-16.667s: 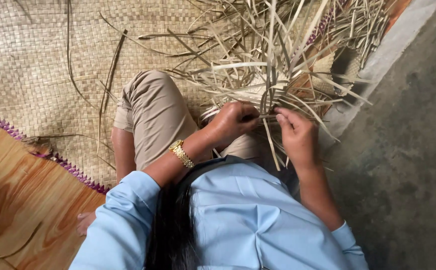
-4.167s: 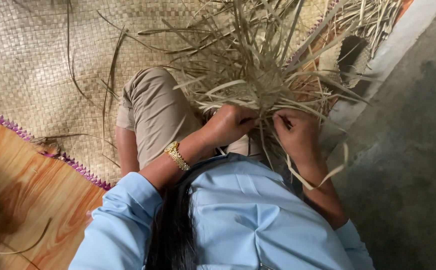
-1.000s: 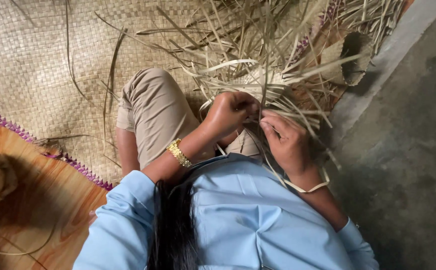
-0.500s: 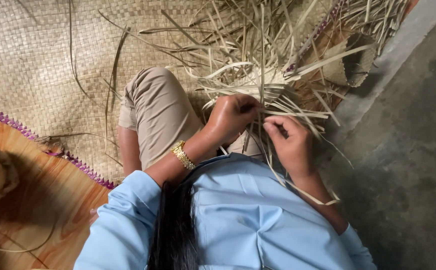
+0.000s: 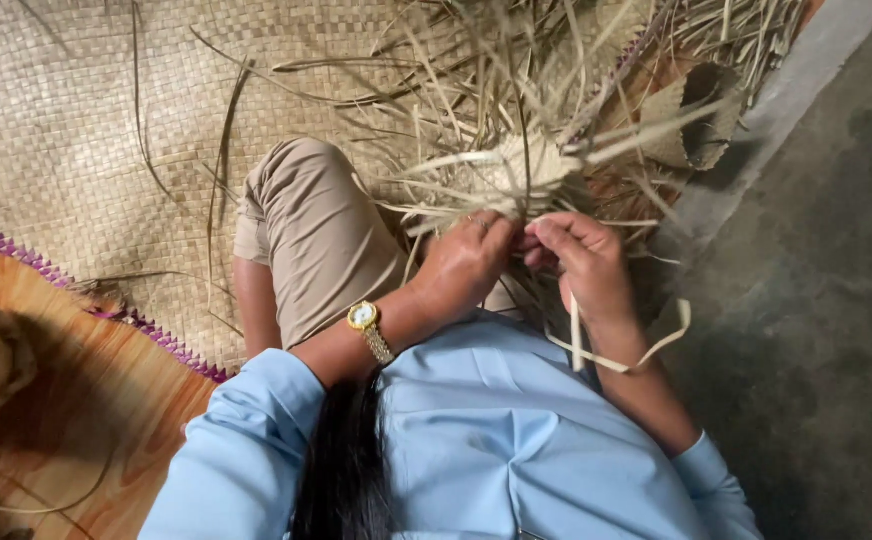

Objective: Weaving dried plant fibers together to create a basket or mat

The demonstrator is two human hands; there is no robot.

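On a woven straw mat (image 5: 76,150), in front of a bent knee in tan trousers (image 5: 321,235), a half-made piece of palm-strip weaving (image 5: 526,165) is held just above the lap, its loose strips (image 5: 476,90) fanning out in every direction. The left hand (image 5: 466,265), a gold wristwatch (image 5: 368,325) on its wrist, is closed over the near edge of the weaving, fingers curled and pressed onto the strips. The right hand (image 5: 586,262) meets it fingertip to fingertip — its thumb and forefinger are pinched on a single strip at the woven edge. A long pale strip (image 5: 616,355) is looped under the right wrist and hangs free. A rolled piece of matting (image 5: 696,115) lies beyond the work, beside the grey concrete floor (image 5: 816,300).

The step in hand is judged to be the plaiting of one strip across its neighbours at the rim. The next move would call for the pinched strip to be drawn snug while the crossing is pinned by the left fingers, so that the weave is not loosened.

Compared with half a second earlier, the two hands are brought closer together — a gap was then seen between them — and the weaving is held slightly higher and nearer the middle of the view.
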